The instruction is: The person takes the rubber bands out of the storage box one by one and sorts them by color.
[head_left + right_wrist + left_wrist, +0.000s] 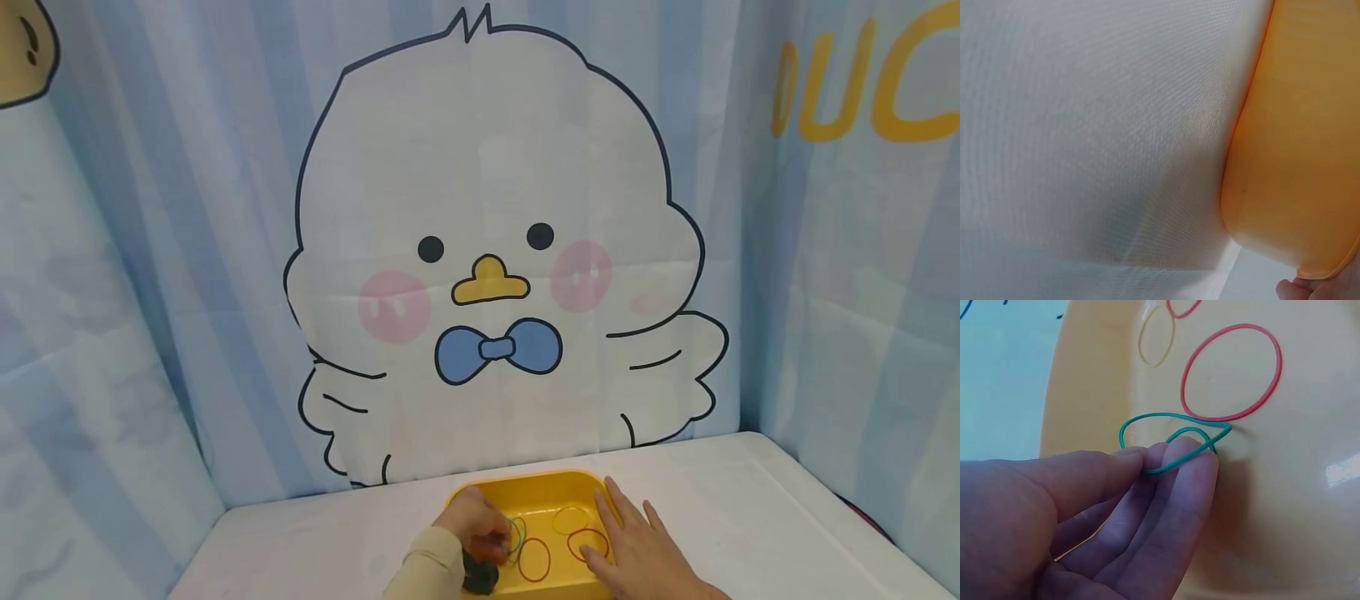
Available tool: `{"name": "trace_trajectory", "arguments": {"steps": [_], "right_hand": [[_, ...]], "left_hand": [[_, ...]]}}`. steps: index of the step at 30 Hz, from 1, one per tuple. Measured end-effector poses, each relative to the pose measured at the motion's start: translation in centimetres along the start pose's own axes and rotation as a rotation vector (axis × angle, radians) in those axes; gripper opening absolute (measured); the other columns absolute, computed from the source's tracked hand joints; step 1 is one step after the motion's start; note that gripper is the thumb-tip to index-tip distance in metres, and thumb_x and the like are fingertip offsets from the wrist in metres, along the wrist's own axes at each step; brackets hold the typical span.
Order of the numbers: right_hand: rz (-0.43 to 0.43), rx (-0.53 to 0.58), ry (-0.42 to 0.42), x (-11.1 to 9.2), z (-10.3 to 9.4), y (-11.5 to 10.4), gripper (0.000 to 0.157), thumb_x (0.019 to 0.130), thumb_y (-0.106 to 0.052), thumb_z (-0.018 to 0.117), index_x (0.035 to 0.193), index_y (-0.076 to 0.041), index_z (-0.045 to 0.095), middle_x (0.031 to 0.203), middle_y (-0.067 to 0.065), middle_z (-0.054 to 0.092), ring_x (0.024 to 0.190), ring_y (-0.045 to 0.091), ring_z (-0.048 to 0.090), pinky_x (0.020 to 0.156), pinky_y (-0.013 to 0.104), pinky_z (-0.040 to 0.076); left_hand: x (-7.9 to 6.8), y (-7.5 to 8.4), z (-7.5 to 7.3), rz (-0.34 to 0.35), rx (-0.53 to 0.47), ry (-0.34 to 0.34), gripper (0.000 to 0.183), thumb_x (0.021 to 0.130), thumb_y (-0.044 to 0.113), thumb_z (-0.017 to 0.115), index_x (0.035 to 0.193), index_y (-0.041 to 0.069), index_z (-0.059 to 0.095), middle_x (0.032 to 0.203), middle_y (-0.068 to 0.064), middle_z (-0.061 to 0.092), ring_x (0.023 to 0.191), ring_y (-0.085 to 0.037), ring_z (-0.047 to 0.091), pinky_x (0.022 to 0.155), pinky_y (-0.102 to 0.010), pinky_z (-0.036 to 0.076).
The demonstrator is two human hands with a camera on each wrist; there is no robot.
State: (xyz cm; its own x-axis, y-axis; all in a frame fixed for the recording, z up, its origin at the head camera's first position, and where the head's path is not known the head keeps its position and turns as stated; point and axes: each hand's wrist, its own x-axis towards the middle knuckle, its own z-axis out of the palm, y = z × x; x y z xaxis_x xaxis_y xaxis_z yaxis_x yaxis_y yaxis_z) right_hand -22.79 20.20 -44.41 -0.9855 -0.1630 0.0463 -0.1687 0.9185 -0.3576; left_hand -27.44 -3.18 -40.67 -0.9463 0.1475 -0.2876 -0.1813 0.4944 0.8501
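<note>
Thumb and fingers of my left hand (476, 521) pinch a green rubber band (1175, 415) over the yellow tray (540, 492). A second green loop shows behind the fingertips; I cannot tell whether it is another band. Just beyond lies a red rubber band (1280, 359), flat on the tray floor. Another red rubber band (608, 546) and a yellow rubber band (571, 508) lie farther right. My right hand (648, 554) rests at the tray's right side with its fingers spread and fairly straight. In the right wrist view only its fingertips (1316, 290) show, by the rim.
Under the tray is a white-covered table (750, 517). Behind it hangs a curtain (487, 167) with a printed white duck, and more curtains stand at both sides. A dark object (480, 575) sits at the left wrist.
</note>
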Motion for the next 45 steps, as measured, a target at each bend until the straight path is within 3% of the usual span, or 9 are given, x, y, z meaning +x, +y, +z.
{"name": "trace_trajectory", "arguments": {"steps": [6,16,28,45], "right_hand": [[-0.004,0.002,0.001,0.1,0.0,0.0,0.085,0.091,-0.058,0.057,0.150,0.001,0.037,0.162,0.021,0.024,0.142,0.042,0.037,0.115,0.073,0.015],[0.002,-0.012,0.006,0.3,0.2,0.2,0.086,0.091,-0.059,0.057,0.149,0.002,0.038,0.161,0.022,0.025,0.142,0.042,0.036,0.115,0.073,0.015],[0.004,-0.010,0.017,0.1,0.4,0.2,0.087,0.090,-0.060,0.057,0.148,0.003,0.041,0.161,0.023,0.026,0.140,0.043,0.038,0.115,0.073,0.017],[0.000,-0.020,0.029,0.2,0.4,0.2,0.086,0.091,-0.059,0.057,0.148,0.003,0.040,0.161,0.023,0.026,0.140,0.043,0.038,0.114,0.074,0.017]], "left_hand": [[0.5,0.0,-0.5,0.014,0.000,-0.014,0.012,0.087,-0.002,0.067,0.078,-0.007,0.071,0.061,-0.007,0.068,0.048,-0.009,0.061,0.053,-0.022,0.058],[0.6,0.3,-1.6,0.013,-0.070,-0.066,0.008,0.089,0.001,0.069,0.086,-0.005,0.073,0.072,-0.009,0.073,0.061,-0.012,0.068,0.064,-0.028,0.062],[-0.2,1.5,-2.5,0.041,-0.155,-0.186,0.015,0.093,0.008,0.066,0.100,-0.004,0.071,0.085,-0.011,0.074,0.070,-0.014,0.070,0.070,-0.028,0.062],[-2.1,0.8,-3.8,0.020,-0.161,-0.214,0.019,0.092,0.016,0.068,0.103,0.002,0.073,0.088,-0.009,0.075,0.073,-0.014,0.071,0.073,-0.026,0.061]]}}
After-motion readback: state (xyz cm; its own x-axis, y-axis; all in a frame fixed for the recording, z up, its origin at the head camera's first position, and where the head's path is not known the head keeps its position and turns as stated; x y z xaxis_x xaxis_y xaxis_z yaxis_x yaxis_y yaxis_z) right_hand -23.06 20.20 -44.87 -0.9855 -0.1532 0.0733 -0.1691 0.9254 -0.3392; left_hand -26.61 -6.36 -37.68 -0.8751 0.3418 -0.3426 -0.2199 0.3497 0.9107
